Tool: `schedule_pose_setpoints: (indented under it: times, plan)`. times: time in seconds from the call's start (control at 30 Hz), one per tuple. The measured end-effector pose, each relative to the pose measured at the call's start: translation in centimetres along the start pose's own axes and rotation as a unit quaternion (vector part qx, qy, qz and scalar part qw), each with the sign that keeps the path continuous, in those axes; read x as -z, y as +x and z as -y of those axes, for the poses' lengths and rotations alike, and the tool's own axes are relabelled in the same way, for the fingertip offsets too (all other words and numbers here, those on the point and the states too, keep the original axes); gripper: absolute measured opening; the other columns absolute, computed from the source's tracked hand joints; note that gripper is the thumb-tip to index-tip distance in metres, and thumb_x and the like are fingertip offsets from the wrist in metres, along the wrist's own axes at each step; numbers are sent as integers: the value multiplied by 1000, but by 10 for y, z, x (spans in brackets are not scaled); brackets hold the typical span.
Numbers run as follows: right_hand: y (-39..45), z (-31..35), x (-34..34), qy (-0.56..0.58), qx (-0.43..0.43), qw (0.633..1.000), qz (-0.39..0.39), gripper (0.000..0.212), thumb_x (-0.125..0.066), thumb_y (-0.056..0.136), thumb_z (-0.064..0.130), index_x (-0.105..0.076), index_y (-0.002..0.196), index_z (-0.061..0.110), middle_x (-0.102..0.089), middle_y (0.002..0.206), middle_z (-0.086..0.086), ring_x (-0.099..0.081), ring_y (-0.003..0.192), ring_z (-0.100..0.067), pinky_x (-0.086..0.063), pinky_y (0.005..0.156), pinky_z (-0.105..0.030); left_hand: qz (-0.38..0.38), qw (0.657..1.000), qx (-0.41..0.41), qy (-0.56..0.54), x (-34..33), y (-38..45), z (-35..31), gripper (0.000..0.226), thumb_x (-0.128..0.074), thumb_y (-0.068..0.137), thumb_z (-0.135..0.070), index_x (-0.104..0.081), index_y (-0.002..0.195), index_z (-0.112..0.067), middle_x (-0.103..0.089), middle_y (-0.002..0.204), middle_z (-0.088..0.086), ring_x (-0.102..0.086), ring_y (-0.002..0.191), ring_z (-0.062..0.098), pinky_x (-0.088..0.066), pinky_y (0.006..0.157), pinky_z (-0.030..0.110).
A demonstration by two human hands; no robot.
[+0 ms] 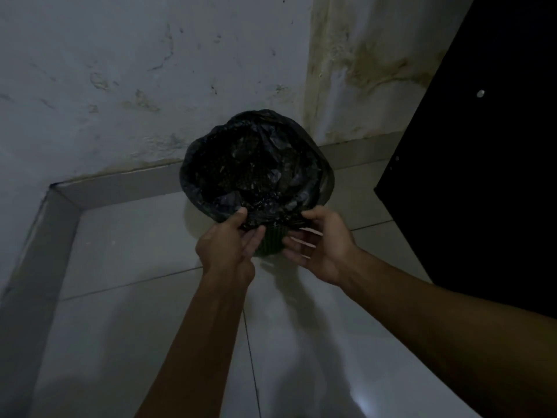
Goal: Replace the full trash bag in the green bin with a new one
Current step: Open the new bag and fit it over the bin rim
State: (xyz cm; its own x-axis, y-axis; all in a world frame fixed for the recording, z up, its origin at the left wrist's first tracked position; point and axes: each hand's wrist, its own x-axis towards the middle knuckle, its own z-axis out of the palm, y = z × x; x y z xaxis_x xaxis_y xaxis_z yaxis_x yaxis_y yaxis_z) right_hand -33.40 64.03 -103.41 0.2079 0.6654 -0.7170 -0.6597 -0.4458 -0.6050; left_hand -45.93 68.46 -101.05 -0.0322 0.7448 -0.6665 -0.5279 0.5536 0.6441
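**Both hands at the near rim of the bagged bin**

Two bare forearms are reaching in from the near edge, angling up and inward across the pale tiled floor (pixel 135 297). The left hand (pixel 224 251) is arriving with its back turned upward, thumb pressing on top of the black trash bag (pixel 256 167) at its near lip while the fingers are curling beneath the fold, pinching the plastic. The right hand (pixel 319 245) is coming in just beside it, palm turned toward the left, thumb lying on the bag's edge and fingers loosely spread below; whether those fingers are actually gripping plastic I cannot tell.

Between the two hands a sliver of the green bin (pixel 269 244) is showing, ribbed and dark. The bin is standing upright on the floor, its long axis vertical, mouth facing up. The bag is lining it and folding over the rim all round, its crumpled inside lying open.

Farther off, the stained white wall (pixel 120 70) is rising behind the bin, and a black panel (pixel 482 146) is standing at far right.
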Motion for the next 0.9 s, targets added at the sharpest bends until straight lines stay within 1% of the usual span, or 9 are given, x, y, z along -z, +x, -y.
schedule_pose_setpoints:
  times: [0.13,0.27,0.37,0.43,0.5,0.53,0.6,0.7,0.9]
  plan:
    - [6,13,5,3,29,997,-66,11,-55,88,18,-60,91,9,-57,77,-8,-56,65,-21,-53,57,-32,18,1000,2,8,5,2,-4,25,-63,88,-2,-56,112,-4,-58,115,21,-60,103,36,-56,56,30]
    - [15,22,6,-14,2,993,-116,12,-54,92,10,-53,81,9,-35,59,-1,-30,48,-13,-34,37,-19,43,999,4,14,10,4,-8,22,-61,90,-3,-56,111,-5,-61,103,15,-61,88,29,-54,61,32]
    - [14,31,7,54,-26,994,-86,26,-41,99,8,-45,73,8,-36,61,-2,-30,50,-12,-33,30,-12,56,998,0,29,16,8,-12,21,-60,91,-4,-55,110,-6,-61,99,13,-61,84,26,-53,60,31]
    - [12,38,6,112,-21,991,-70,27,-38,102,8,-47,76,3,-43,67,-6,-40,55,-14,-45,34,-18,62,997,-1,42,19,10,-15,19,-60,90,-3,-57,109,-7,-63,100,13,-62,84,25,-53,59,30]
    - [8,44,4,123,-5,991,-52,28,-37,102,8,-50,79,1,-49,72,-9,-50,63,-18,-56,60,-28,72,996,0,52,22,12,-17,15,-60,90,-3,-58,105,-7,-63,103,15,-63,85,26,-54,57,30]
    - [6,46,2,117,1,992,-46,28,-36,102,8,-51,80,2,-52,73,-10,-53,66,-20,-54,72,-32,76,996,2,54,24,12,-17,16,-60,90,-3,-58,106,-6,-63,106,17,-63,87,27,-55,56,30]
    - [3,49,-2,107,9,993,-42,28,-36,102,9,-52,80,3,-53,73,-10,-55,68,-21,-49,81,-38,77,996,3,55,25,12,-17,24,-60,90,-3,-56,114,-4,-62,113,20,-62,91,29,-56,55,30]
    - [1,52,-3,110,7,993,-47,28,-38,102,10,-52,79,3,-52,71,-9,-55,68,-21,-49,79,-38,75,996,-2,56,26,13,-18,24,-60,90,-3,-56,114,-4,-62,111,19,-62,92,29,-54,58,31]
    - [1,60,3,105,0,994,-37,21,-49,98,22,-56,86,6,-59,81,-12,-60,78,-27,-51,61,-40,85,994,-16,70,27,16,-18,15,-59,91,-4,-59,105,-8,-63,114,19,-64,89,28,-56,54,28]
